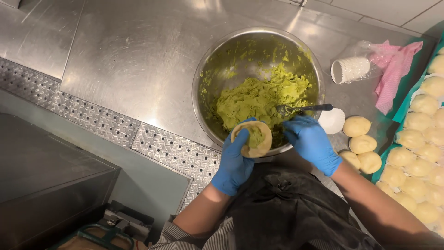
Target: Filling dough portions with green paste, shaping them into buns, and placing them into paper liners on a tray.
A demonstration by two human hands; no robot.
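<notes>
A black apron [296, 203] hung nearest. At the counter's [138, 55] near edge, the steel bowl [208, 83] held much green filling [259, 97]. The left hand [233, 162] cupped a part-filled dough round [253, 139]; right hand [312, 141] loosely curled, empty; unfilled balls [360, 143] waited.

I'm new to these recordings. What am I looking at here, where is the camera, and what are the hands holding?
One camera, worn on a person's head, looks down at their own gloved hands over a steel counter. The left hand cups a dough round with green filling on it. The right hand is beside a fork resting in a metal bowl of green paste. To the right lie dough balls, paper cups, a pink cloth and a tray of more balls.
</notes>
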